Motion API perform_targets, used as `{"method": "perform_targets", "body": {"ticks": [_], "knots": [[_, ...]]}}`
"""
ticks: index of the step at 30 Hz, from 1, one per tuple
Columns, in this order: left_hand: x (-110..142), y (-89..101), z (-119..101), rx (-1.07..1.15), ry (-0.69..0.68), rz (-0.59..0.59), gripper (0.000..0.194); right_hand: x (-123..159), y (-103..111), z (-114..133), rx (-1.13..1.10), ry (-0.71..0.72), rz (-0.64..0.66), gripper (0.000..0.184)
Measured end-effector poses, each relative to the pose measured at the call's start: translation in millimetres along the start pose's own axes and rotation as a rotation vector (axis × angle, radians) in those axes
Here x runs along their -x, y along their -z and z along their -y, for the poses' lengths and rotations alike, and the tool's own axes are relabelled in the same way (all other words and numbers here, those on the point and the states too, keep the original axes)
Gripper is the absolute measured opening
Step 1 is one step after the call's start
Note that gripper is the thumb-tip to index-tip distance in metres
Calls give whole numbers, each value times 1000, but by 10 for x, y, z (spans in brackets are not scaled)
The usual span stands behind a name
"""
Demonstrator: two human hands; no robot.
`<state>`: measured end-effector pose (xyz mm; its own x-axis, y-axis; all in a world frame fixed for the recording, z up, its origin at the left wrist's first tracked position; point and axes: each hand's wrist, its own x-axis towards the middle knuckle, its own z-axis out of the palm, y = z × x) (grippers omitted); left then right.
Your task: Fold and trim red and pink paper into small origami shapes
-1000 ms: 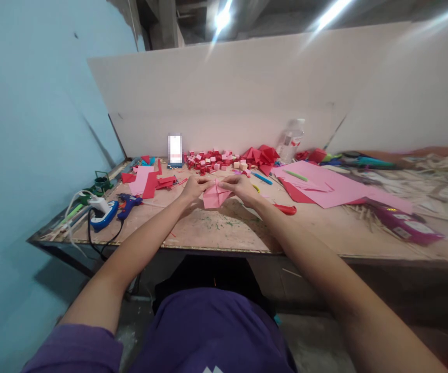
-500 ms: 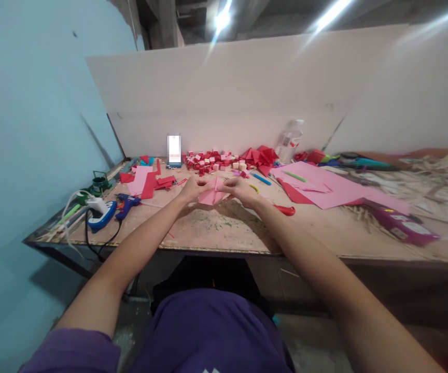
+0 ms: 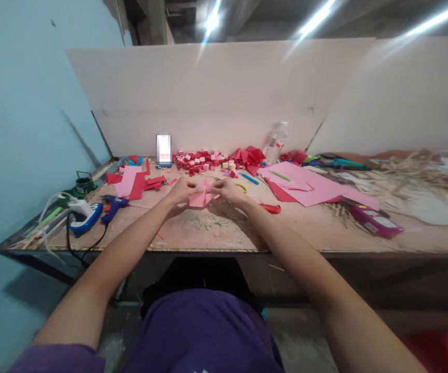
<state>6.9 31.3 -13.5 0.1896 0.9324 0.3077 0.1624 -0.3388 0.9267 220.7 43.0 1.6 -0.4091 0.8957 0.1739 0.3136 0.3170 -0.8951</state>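
A piece of folded pink paper (image 3: 199,198) with creases is held between both hands above the middle of the table. My left hand (image 3: 181,191) grips its left edge, thumb on the near face. On the other side my right hand (image 3: 227,189) pinches the right edge; some of its fingers are hidden behind the paper. Beyond the hands lies a pile of small red and pink paper cubes (image 3: 203,159). Close to my right hand are a yellow curved handle (image 3: 241,187) and a blue pen-like stick (image 3: 249,178).
A phone (image 3: 164,150) stands at the back. Left are a blue glue gun (image 3: 112,205), a power strip (image 3: 86,219) with cords, and red and pink paper scraps (image 3: 134,184). Right are pink sheets (image 3: 317,189), a red-handled tool (image 3: 270,208), a purple package (image 3: 375,220) and a plastic bottle (image 3: 276,142).
The view has turned slightly to the right, so things appear shifted left. Both hands keep hold of the folded paper, whose face now shows at a slightly different angle.
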Motion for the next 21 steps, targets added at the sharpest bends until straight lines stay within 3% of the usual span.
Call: {"method": "perform_targets", "body": {"ticks": [10,21], "knots": [[7,49,-55,-109,-24,106,36,36,5,28,-27,-24,60,42],[21,29,-24,-100,-35,109,41,21,21,18,63,29,84,46]]}}
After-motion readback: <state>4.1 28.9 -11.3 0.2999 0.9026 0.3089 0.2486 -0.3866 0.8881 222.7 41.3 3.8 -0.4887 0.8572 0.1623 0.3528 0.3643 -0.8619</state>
